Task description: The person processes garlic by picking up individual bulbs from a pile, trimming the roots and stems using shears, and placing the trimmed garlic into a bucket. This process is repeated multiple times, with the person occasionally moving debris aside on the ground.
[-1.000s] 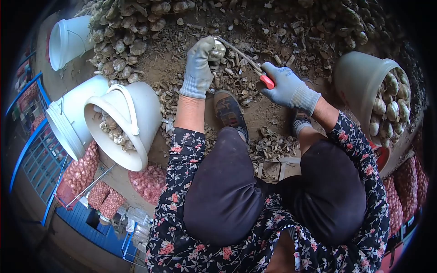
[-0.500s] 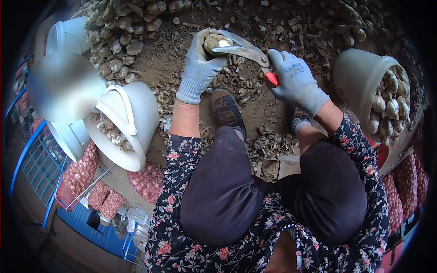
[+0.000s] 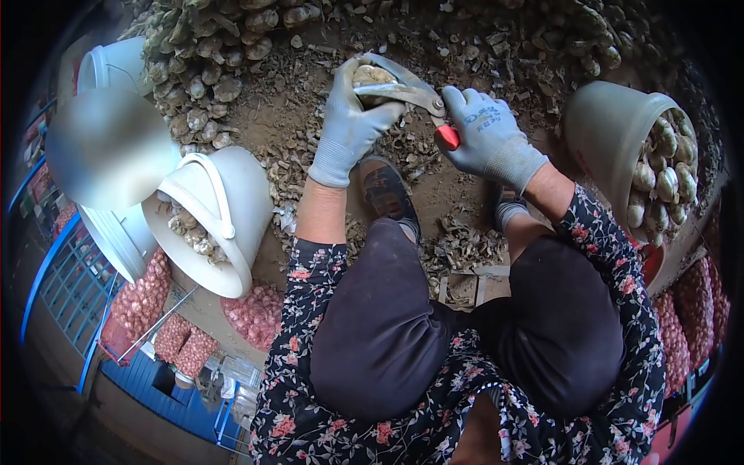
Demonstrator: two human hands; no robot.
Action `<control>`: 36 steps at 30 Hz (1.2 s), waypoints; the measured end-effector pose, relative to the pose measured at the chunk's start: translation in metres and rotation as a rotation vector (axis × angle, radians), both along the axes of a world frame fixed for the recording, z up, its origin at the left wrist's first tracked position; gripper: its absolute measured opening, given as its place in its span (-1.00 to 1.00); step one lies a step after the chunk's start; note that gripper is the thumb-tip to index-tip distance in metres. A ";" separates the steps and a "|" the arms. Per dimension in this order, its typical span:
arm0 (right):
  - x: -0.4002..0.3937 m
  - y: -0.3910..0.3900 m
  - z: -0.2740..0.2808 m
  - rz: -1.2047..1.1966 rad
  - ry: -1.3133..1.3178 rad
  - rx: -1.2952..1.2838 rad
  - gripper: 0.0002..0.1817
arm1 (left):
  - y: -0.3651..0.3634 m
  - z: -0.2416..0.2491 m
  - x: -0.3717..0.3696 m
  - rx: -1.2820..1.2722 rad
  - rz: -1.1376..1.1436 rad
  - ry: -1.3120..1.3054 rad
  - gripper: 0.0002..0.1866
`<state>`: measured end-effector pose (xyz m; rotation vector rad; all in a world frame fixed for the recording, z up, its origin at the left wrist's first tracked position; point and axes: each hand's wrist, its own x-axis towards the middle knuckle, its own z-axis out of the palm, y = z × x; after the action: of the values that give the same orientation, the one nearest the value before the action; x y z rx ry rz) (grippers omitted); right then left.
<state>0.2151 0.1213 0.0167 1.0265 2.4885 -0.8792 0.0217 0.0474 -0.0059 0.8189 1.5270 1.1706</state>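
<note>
Compared with a second ago, when the shears (image 3: 422,96) looked narrow and edge-on beside the garlic bulb (image 3: 373,75), their two blades now show spread apart; since half a second ago, the bright white patch on the bulb has gone from view. The left hand (image 3: 345,128) holds the bulb with its fingers curled round it, the thumb reaching beneath the lower blade. The bulb sits between the curved metal blades, one along its upper edge and one across its front. The right hand (image 3: 488,138) grips the shears by the red handle (image 3: 447,138), its fingers bent around and partly hidden by the back of the hand. Both hands wear pale grey-blue knit gloves with ribbed cuffs, the right one printed with dark lettering. The bulb is rounded, dull and brownish. Below lies bare brown soil (image 3: 287,116) strewn with dry, papery scraps, with a knobbly garlic heap (image 3: 205,74) at the upper left. A smooth, pale round bucket (image 3: 252,201) lies tilted on the left, bulbs inside; a greyer bucket (image 3: 608,132) on the right holds more. Bumpy, pinkish mesh sacks (image 3: 142,298) stand beyond the left buckets.
</note>
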 end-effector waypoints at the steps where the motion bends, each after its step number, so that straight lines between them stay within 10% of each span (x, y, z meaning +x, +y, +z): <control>1: -0.001 -0.001 0.000 0.000 0.002 -0.001 -0.54 | 0.000 -0.005 -0.005 -0.039 -0.008 0.173 -0.34; 7: 0.000 -0.003 -0.003 0.037 -0.012 0.040 -0.53 | 0.004 0.013 0.002 -0.030 -0.052 0.645 -0.32; 13: 0.004 0.014 0.002 0.199 -0.076 -0.034 -0.52 | 0.000 0.022 -0.012 -0.219 -0.087 -0.046 -0.45; 21: 0.010 0.008 -0.002 0.205 -0.039 0.143 -0.49 | -0.002 0.016 -0.021 -0.084 -0.277 0.261 -0.44; 36: 0.038 -0.016 -0.032 0.127 0.210 -0.133 -0.67 | -0.037 0.018 -0.042 -0.357 -0.329 -0.398 -0.50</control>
<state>0.2532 0.1056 -0.0148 0.7581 2.5883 -1.1467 -0.0203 0.0107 0.0125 0.5309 1.1698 0.7353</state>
